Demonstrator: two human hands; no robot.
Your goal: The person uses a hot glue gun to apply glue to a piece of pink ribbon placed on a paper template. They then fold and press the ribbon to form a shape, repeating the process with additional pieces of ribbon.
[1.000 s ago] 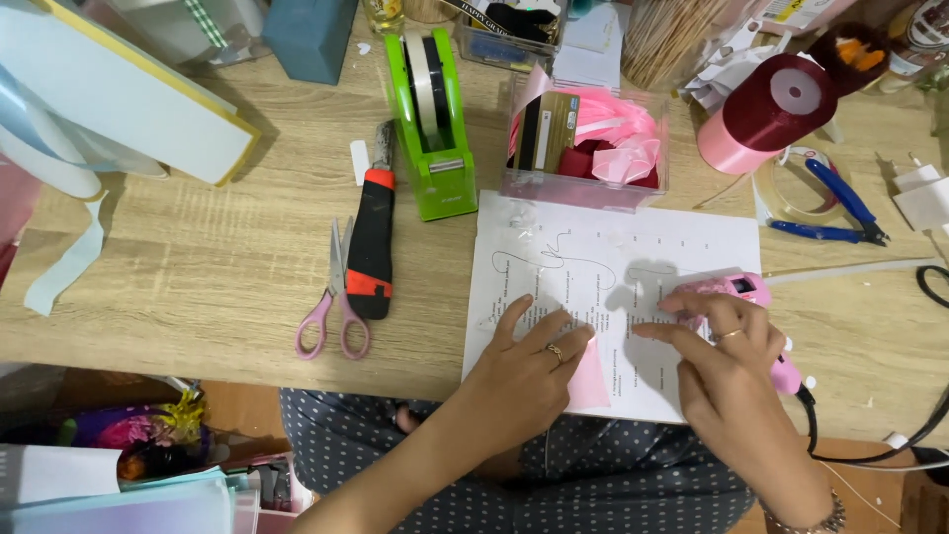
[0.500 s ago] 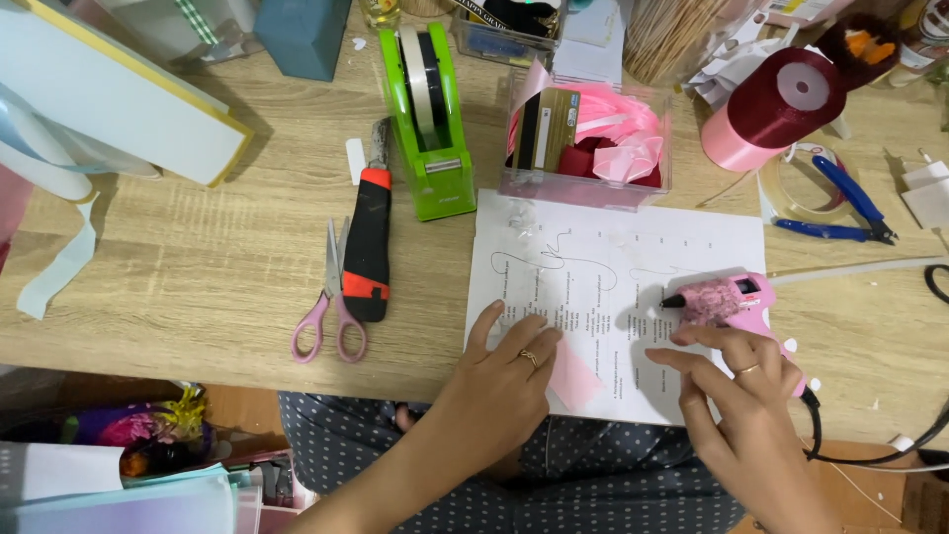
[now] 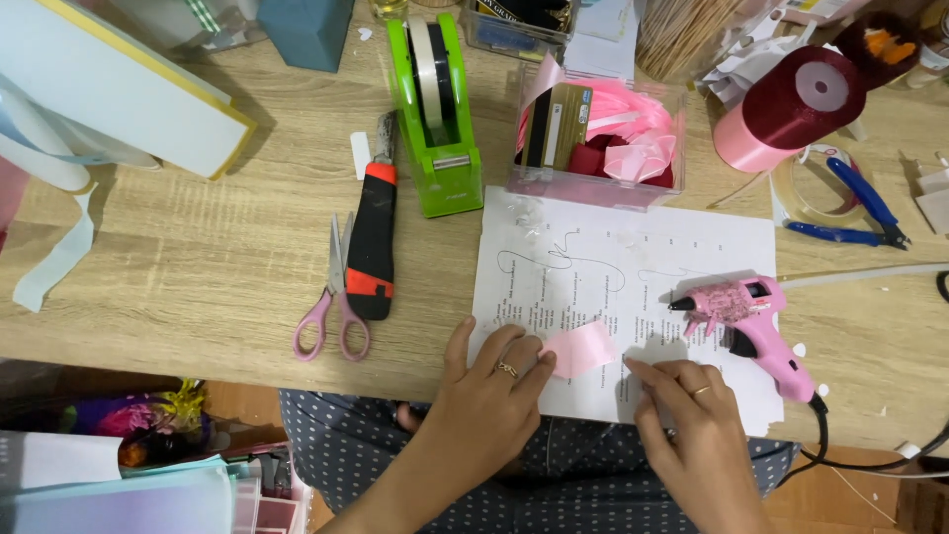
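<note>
Paper [image 3: 613, 257] covers the table [image 3: 198, 257] edge; on it, near the bottom, lies the pink ribbon piece [image 3: 581, 348]. Left hand [image 3: 491, 396] pinches it, fingers closed on its edge; right hand [image 3: 692, 420] hovers just beside, fingers loosely open, holding nothing. Shaping seems underway; next likely needs the glue gun [image 3: 746, 318], standing nearby. Its cord runs out of frame; the ribbon's fold is unclear.
</note>
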